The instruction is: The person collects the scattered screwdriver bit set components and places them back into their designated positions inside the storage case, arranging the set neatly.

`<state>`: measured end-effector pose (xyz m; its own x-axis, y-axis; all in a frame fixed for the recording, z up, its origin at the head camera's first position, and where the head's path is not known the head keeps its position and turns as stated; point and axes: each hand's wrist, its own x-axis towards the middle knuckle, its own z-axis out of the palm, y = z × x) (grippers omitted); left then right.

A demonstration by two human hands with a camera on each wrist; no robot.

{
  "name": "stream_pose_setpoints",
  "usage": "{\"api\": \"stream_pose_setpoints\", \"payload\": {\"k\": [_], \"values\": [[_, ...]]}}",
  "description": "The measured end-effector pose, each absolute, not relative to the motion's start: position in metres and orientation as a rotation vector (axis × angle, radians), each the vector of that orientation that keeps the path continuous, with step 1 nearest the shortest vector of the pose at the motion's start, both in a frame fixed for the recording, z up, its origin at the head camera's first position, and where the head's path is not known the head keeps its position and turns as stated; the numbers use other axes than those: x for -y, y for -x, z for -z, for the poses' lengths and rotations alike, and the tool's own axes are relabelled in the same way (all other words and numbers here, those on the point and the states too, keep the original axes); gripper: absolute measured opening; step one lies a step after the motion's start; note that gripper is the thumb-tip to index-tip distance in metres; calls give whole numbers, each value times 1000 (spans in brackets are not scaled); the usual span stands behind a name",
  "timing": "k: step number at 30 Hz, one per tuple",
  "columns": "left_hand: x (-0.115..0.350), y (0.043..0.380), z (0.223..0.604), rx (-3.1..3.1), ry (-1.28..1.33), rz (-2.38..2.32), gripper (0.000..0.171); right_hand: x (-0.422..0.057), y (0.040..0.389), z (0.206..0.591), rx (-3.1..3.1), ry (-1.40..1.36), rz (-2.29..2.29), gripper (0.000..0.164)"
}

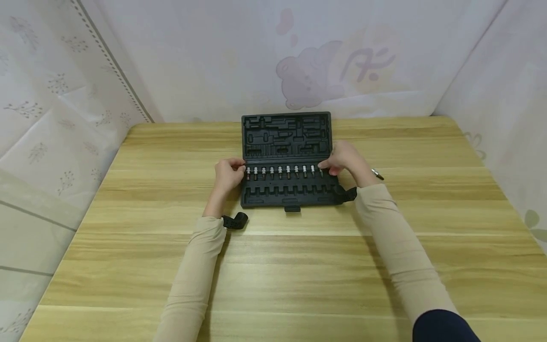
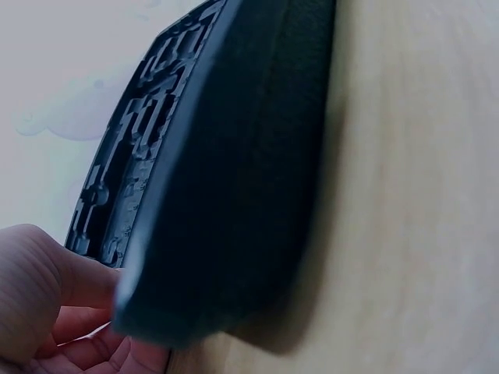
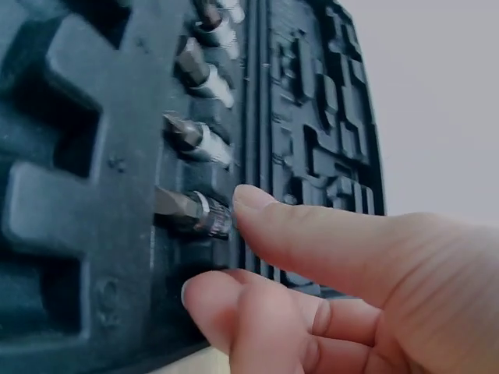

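Note:
A black plastic tool case lies unfolded, with a row of several silver bit sockets seated in its lower half. My left hand grips the case's left side; thumb and curled fingers close about its edge in the left wrist view. At the row's right end is my right hand, its thumb tip right at the base of the last bit socket. In the right wrist view the thumb and bent forefinger are apart, with nothing pinched between them.
One loose bit socket lies on the wood-grain table, to the right of the right wrist. The lid of the case has moulded recesses. Patterned cloth hangs behind the table.

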<state>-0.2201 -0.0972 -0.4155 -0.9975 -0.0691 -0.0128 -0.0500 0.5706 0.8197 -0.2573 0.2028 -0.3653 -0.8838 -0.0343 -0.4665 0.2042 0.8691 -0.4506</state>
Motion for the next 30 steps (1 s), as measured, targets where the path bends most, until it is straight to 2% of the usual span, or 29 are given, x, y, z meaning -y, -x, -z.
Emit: {"api": "stream_pose_setpoints", "payload": {"k": [6,30], "values": [[96,220,416,2762,-106,1451,21,-213,252,363,-2563,-96,837,26],[97,219,415,2743,-107,1462,21,-268,231,361,-2653,-76,942,24]]}}
